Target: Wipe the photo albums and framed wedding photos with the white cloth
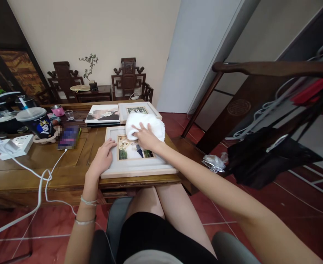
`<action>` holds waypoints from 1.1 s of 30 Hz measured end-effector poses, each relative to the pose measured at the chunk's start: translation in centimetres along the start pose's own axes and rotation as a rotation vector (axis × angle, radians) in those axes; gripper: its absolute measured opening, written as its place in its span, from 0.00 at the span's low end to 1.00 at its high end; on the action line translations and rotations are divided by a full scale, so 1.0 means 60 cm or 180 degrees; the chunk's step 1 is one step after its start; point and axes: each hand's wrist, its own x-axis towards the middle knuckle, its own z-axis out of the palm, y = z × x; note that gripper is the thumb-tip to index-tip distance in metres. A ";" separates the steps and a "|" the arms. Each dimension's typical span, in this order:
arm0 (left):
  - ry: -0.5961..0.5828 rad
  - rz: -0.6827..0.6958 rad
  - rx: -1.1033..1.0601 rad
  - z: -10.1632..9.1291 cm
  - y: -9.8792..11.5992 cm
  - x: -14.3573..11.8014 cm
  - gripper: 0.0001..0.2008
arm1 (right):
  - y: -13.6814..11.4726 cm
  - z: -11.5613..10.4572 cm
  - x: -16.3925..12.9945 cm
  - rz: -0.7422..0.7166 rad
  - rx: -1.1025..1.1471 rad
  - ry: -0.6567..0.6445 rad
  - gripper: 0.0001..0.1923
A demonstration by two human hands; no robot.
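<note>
Cloth: white towel [146,124], centre of frame, bunched on the upper right corner of the picture frame [136,165]
Right hand [146,138]: fingers spread flat, pressing down on the towel's near edge (not clenched)
Left hand [103,157]: open, palm down on the frame's left border, well apart from the towel
Frame: flat on wooden table [40,161], near edge
Upper left: lidded cup [37,123]

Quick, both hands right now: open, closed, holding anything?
Left hand: open, flat on the left edge of the picture frame.
Right hand: open, palm pressing the white cloth on the frame's glass.
</note>
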 end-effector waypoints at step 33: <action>0.0262 -0.0307 -0.0395 -0.008 0.033 0.000 0.30 | -0.120 -0.065 -0.020 -0.0678 0.0325 -0.0730 0.27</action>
